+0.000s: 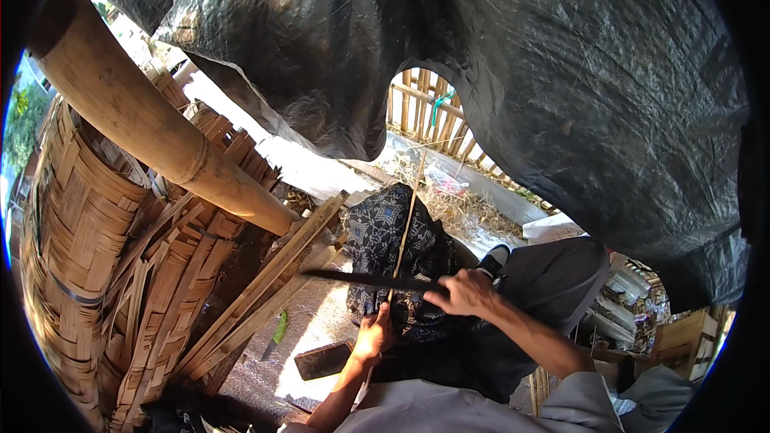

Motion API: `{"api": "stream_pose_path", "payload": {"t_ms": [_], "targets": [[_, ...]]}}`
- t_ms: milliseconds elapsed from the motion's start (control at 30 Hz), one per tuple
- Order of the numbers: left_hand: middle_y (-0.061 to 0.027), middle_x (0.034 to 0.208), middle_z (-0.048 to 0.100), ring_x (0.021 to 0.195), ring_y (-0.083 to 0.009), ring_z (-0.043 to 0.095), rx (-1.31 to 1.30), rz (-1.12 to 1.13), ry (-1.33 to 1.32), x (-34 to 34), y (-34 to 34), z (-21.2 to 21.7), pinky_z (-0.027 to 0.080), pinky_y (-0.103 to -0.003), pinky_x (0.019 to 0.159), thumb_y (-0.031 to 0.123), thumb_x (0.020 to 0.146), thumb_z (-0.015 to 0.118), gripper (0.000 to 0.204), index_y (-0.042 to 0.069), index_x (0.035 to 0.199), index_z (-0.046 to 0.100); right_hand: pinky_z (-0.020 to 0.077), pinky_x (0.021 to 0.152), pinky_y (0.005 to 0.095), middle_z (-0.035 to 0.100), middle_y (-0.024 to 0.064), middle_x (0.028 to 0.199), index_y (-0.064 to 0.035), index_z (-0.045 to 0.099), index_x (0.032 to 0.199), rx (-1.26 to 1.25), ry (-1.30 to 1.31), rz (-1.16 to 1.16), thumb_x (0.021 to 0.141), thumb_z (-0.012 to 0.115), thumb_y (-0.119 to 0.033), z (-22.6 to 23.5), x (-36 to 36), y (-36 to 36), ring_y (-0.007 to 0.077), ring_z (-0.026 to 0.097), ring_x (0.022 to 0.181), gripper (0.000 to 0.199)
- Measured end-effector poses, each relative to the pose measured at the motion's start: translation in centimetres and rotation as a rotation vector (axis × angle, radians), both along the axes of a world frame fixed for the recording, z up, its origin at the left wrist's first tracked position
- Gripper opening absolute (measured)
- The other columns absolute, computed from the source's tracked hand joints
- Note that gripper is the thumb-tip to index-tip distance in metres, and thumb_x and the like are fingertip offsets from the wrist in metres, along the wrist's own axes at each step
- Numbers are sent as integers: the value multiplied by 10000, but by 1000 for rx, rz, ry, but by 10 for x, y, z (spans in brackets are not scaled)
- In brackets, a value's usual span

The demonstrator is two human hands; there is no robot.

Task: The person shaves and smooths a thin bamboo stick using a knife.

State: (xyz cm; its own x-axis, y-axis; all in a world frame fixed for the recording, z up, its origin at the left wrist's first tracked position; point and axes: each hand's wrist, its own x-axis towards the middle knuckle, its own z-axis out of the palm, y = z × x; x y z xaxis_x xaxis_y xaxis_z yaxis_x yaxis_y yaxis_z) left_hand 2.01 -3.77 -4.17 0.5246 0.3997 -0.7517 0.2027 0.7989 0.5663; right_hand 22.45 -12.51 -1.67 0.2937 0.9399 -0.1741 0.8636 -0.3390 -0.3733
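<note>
A long, thin bamboo strip (411, 216) runs upright in front of me, across a dark patterned cloth (370, 228) draped over my lap. My left hand (374, 338) is closed around its lower part, thumb pointing up along it. In my right hand (465, 293) is a long dark-bladed knife (361, 278), its handle mostly hidden by the fingers. The blade lies level, pointing left, and crosses the strip just above my left thumb. Whether the edge touches or bites into the strip I cannot tell.
Left stand rolled woven bamboo mats (84, 216), a thick bamboo pole (152, 112) and split bamboo lengths (265, 285). A green-handled knife (279, 329) and a dark rectangular block (323, 361) lie on the floor. A black tarpaulin (593, 88) hangs ahead, with a bamboo fence (421, 104) beyond.
</note>
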Motion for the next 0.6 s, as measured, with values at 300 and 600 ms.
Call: {"api": "stream_pose_path", "payload": {"t_ms": [300, 600], "targets": [[74, 459, 204, 342, -75, 206, 70, -28, 43, 6, 4, -8, 171, -249, 348, 493, 891, 475, 495, 189, 552, 281, 464, 463, 400, 558, 170, 511, -73, 665, 720, 122, -148, 102, 711, 488, -721, -22, 20, 3, 311, 592, 483, 672], [62, 471, 276, 362, -67, 265, 122, -39, 24, -1, -9, 8, 202, -245, 347, 468, 905, 464, 487, 157, 553, 339, 483, 466, 384, 568, 161, 504, -75, 681, 775, 70, -73, 60, 721, 565, -636, 3, -20, -20, 310, 601, 484, 575]]}}
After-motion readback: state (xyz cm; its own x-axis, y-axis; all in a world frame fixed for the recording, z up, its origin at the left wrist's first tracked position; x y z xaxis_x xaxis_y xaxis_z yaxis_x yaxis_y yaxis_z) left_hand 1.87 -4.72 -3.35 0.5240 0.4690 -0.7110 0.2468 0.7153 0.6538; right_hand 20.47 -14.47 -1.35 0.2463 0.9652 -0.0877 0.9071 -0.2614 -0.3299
